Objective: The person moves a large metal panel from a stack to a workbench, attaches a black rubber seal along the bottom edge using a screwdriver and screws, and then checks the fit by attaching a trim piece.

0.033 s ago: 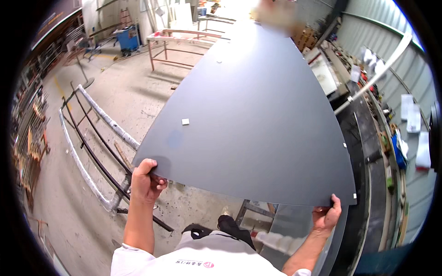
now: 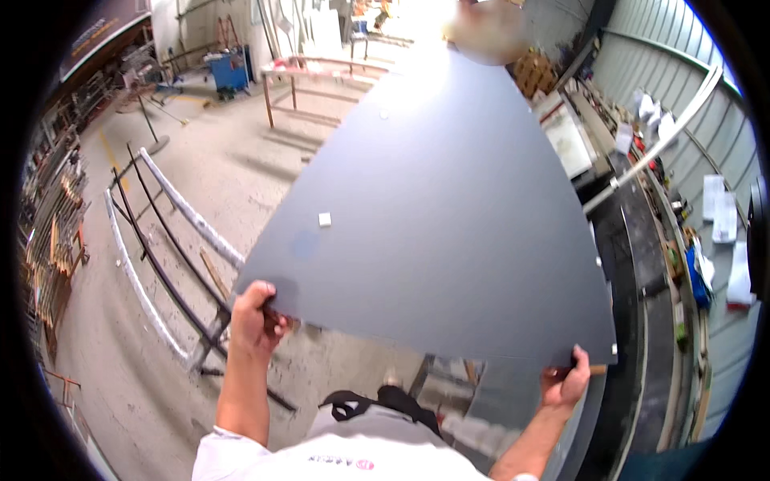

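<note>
Sheet-metal panel [image 2: 433, 208], large, dark grey and flat, is carried level over a workshop's concrete floor [image 2: 160, 240], and I hold its near edge at both corners. My left hand [image 2: 255, 317] is clamped on the left corner, my right hand [image 2: 565, 383] on the right. A metal rack [image 2: 172, 264] lies below left; a small white tag [image 2: 324, 219] sits on the panel. I judge this mid-carry; next comes a steady, level walk. Against the earlier frame, nothing visibly differs.
</note>
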`<state>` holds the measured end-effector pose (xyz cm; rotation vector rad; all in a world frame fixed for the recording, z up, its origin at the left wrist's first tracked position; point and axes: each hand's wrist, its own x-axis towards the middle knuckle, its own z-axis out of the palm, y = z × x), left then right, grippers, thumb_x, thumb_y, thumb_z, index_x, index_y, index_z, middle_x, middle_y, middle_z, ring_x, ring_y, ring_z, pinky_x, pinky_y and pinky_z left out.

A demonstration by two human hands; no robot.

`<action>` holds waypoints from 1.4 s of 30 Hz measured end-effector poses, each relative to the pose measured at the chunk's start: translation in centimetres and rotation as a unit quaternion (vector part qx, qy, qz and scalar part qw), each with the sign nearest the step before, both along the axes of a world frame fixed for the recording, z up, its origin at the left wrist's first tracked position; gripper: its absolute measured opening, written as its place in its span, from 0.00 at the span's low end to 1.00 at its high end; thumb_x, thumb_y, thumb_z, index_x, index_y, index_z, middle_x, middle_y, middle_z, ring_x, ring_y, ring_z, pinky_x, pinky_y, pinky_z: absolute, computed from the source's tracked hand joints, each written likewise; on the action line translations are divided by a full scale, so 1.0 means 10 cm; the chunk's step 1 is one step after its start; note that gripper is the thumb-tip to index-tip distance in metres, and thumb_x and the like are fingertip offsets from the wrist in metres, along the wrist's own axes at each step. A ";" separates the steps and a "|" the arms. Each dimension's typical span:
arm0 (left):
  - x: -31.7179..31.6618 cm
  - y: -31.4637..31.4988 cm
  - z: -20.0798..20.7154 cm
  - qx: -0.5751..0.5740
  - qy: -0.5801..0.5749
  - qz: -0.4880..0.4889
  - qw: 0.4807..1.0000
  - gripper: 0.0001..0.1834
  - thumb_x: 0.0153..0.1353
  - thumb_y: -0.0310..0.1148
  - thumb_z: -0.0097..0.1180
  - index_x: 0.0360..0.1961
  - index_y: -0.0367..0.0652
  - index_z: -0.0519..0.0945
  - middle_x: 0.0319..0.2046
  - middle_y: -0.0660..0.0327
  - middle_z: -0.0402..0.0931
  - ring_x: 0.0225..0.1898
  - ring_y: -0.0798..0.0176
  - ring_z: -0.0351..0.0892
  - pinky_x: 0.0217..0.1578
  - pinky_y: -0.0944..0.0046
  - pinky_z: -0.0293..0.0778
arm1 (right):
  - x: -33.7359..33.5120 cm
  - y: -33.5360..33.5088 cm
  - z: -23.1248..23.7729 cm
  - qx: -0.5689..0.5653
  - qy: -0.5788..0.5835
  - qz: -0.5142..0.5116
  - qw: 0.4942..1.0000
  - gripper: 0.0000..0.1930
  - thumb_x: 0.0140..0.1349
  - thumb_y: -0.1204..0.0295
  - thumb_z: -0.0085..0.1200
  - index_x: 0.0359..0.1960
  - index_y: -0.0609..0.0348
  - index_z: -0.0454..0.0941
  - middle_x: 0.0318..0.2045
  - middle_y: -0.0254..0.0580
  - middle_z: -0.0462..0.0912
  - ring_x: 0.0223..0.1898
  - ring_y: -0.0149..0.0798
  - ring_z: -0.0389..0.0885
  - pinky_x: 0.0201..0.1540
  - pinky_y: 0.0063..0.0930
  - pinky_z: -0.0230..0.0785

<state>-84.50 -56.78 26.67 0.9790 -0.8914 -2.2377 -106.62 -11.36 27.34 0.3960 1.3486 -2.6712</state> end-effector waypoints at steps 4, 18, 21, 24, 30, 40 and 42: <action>-0.85 -0.21 -0.08 0.038 0.008 0.002 0.999 0.08 0.54 0.34 0.52 0.31 0.41 0.75 0.19 0.60 0.77 0.10 0.65 0.68 0.07 0.71 0.61 | -0.93 -0.41 -0.25 -0.005 -0.052 -0.015 0.999 0.07 0.62 0.67 0.50 0.37 0.51 0.78 0.33 0.31 0.84 0.28 0.33 0.83 0.18 0.25 0.68; -2.95 -1.16 -0.95 0.083 0.020 0.057 0.995 0.10 0.56 0.32 0.49 0.35 0.39 0.78 0.26 0.57 0.80 0.21 0.59 0.76 0.15 0.61 0.67 | -3.92 -1.96 -1.13 -0.088 -0.099 0.064 0.989 0.12 0.65 0.69 0.45 0.44 0.62 0.77 0.44 0.42 0.83 0.45 0.46 0.82 0.50 0.41 0.77; -3.34 -1.45 -1.34 0.129 0.051 0.094 0.986 0.12 0.56 0.34 0.47 0.36 0.40 0.78 0.28 0.58 0.80 0.22 0.61 0.76 0.17 0.64 0.65 | -4.50 -2.52 -1.39 -0.117 -0.180 0.095 0.972 0.15 0.66 0.65 0.43 0.45 0.60 0.77 0.45 0.43 0.83 0.46 0.48 0.82 0.53 0.45 0.76; -3.75 -1.76 -1.39 0.152 0.041 0.126 0.979 0.13 0.56 0.37 0.46 0.35 0.43 0.79 0.28 0.61 0.80 0.22 0.62 0.73 0.18 0.67 0.62 | -5.02 -3.06 -1.26 -0.121 -0.197 0.146 0.962 0.16 0.67 0.64 0.42 0.47 0.60 0.77 0.46 0.43 0.83 0.47 0.48 0.82 0.53 0.45 0.75; -4.81 -2.24 -1.85 0.138 0.057 0.152 0.977 0.12 0.55 0.39 0.47 0.34 0.46 0.79 0.28 0.64 0.80 0.21 0.63 0.72 0.17 0.66 0.61 | -6.56 -3.88 -1.61 -0.090 -0.223 0.175 0.955 0.20 0.72 0.55 0.40 0.53 0.56 0.74 0.49 0.41 0.81 0.49 0.47 0.81 0.54 0.45 0.75; -6.47 -2.45 -2.23 0.222 0.045 0.285 0.931 0.17 0.53 0.42 0.46 0.40 0.49 0.79 0.34 0.66 0.81 0.24 0.63 0.74 0.18 0.67 0.60 | -8.52 -4.99 -2.32 -0.094 -0.365 0.245 0.893 0.24 0.71 0.49 0.43 0.56 0.55 0.71 0.53 0.42 0.78 0.52 0.49 0.78 0.55 0.52 0.73; -6.71 -2.46 -2.39 0.234 0.040 0.305 0.922 0.16 0.53 0.43 0.46 0.38 0.49 0.79 0.33 0.66 0.81 0.24 0.63 0.74 0.18 0.66 0.59 | -8.90 -5.22 -2.29 -0.076 -0.383 0.251 0.886 0.24 0.72 0.50 0.42 0.56 0.55 0.71 0.54 0.41 0.77 0.53 0.49 0.77 0.57 0.51 0.70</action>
